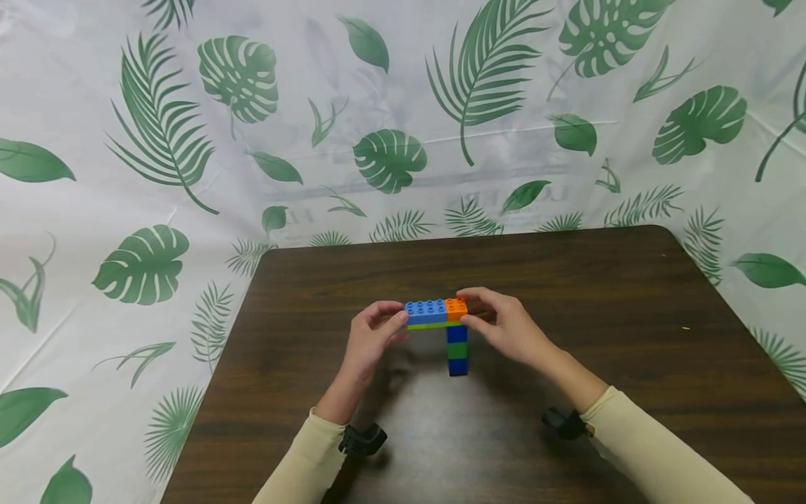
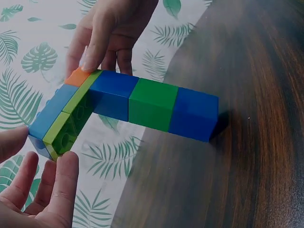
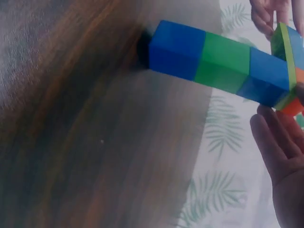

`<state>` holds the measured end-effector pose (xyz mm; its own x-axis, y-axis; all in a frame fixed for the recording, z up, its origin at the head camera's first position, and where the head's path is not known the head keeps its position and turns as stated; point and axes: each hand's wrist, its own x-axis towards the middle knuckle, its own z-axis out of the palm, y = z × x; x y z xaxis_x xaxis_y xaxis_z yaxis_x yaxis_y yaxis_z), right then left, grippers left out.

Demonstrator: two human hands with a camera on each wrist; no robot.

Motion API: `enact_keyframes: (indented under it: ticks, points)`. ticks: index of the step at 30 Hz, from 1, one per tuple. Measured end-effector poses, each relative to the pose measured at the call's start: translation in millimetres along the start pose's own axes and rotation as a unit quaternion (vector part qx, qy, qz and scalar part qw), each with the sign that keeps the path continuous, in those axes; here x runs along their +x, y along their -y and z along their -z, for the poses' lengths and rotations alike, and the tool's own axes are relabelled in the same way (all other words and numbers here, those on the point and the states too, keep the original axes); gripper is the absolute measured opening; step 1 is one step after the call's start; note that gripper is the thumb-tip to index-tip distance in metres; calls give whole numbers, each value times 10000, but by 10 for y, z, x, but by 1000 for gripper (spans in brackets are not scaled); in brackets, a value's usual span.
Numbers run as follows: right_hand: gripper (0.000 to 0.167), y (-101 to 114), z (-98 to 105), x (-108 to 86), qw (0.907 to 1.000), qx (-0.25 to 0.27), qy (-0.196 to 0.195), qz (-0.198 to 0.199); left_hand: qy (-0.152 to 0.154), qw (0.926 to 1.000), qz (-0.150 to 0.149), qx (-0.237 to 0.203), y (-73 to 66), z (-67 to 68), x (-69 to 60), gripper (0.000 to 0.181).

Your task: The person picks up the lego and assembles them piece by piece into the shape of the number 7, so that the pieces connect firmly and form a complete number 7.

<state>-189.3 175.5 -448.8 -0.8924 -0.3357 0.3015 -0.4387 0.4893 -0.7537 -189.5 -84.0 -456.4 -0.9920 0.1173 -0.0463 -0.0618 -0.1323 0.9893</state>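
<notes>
A toy brick build stands on the table: a column of a dark blue [image 1: 457, 367], a green [image 1: 457, 351] and another dark blue brick [image 1: 457, 334]. Across its top, a lime green layer [image 1: 431, 325] juts left, with a seam visible in the left wrist view. Above that layer sit a long light blue brick [image 1: 425, 316] and an orange brick [image 1: 456, 313]. My left hand [image 1: 370, 337] pinches the overhanging left end, thumb on the light blue brick, fingertips by the lime underside. With thumb and fingers, my right hand [image 1: 513, 329] holds the orange brick at the right end.
The dark wood-grain table [image 1: 302, 294] carries the column. Behind and left of it hangs a white sheet [image 1: 302, 189] printed with green leaves. A small pale speck [image 1: 686, 327] lies at the table's right. Dark cameras [image 1: 363, 439] are strapped to both wrists.
</notes>
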Motion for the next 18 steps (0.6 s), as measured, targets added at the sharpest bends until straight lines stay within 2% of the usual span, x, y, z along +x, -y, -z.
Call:
enact_keyframes:
  ticks: [5,8,11,14,18]
  points:
    - [29,-62,-24,10,9950,517,-398,-751,-47,9999,30,-95,47,-25,24,27]
    - [25,-99,-36,20,9907,673,-495,-1078,-100,9999,100,-34,81,-42,53,28]
    - [26,-147,-56,34,9878,735,-544,-1262,-115,9998,183,-18,115,-54,91,29]
    - [28,-204,-86,47,9834,1014,-511,-1413,-116,9994,304,126,148,-51,118,29]
    - [31,-271,-137,51,9773,1296,-354,-1638,-55,9981,479,386,198,-31,130,29]
